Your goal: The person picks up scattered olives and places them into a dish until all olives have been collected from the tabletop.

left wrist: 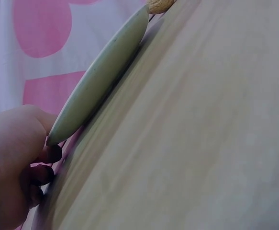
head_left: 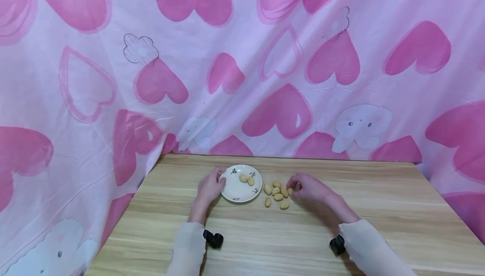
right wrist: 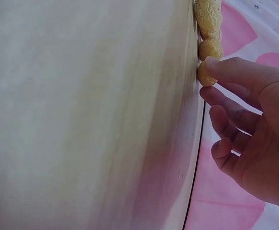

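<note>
My left hand (head_left: pixel 210 187) grips the near-left rim of a small white plate (head_left: pixel 232 192) with dark sprig prints. In the left wrist view the plate (left wrist: pixel 101 72) shows edge-on, with the thumb over its rim and fingertips beneath. Two tan, wrinkled, oval nuts (head_left: pixel 243 178) lie on the plate. Right of it, several more of these nuts (head_left: pixel 278 197) lie loosely grouped on the table. At the group's right edge my right hand (head_left: pixel 308 188) pinches one nut (right wrist: pixel 206 74) between thumb and index finger, low against the tabletop. Its other fingers are loosely curled.
The wood-grain table (head_left: pixel 257 238) runs back to a pink heart-printed curtain (head_left: pixel 276 112), which also hangs along the left side. Black wrist cameras are strapped to the left wrist (head_left: pixel 214 239) and the right wrist (head_left: pixel 337 245).
</note>
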Available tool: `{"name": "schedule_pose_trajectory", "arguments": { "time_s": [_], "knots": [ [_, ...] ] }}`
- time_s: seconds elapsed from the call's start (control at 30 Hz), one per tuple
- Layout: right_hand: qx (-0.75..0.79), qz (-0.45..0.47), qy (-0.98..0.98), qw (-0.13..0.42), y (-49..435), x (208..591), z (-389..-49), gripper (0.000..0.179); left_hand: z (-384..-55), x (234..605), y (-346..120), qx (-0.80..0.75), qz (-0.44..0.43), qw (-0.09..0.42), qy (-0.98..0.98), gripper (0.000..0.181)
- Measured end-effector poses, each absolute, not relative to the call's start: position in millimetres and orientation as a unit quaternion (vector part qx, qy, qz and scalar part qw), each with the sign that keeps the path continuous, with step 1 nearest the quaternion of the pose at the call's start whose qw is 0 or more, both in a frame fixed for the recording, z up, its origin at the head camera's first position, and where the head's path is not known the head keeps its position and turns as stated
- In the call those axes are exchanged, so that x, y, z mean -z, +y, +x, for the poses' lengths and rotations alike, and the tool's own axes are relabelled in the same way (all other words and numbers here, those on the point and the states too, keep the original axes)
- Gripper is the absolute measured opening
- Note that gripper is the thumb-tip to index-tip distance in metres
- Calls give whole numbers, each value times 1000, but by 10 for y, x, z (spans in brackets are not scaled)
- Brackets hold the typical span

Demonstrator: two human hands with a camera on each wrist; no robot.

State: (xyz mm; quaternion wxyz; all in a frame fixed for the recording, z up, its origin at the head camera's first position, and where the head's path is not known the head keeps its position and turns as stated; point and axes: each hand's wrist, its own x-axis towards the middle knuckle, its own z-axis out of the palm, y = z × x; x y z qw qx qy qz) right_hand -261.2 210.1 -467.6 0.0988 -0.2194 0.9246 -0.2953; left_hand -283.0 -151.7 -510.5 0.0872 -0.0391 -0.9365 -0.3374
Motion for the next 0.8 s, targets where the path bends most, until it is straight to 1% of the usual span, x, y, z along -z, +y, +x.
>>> {"name": "schedule_pose_trajectory", "arguments": {
  "time_s": [0.23, 0.4, 0.8],
  "knots": [
    [293, -202, 931, 86, 2130, 4613, -2602, 25, -2824, 5112, -1513, 342, -39, 90, -934, 31],
    [290, -220, 929, 65, 2101, 4543, -2623, 26, -2818, 5108, -1528, 346, -32, 84, -934, 32],
    [281, -243, 927, 46, 1861, 4468, -2675, 24, -2850, 5131, -1528, 338, -34, 88, -936, 31]
  ]
}}
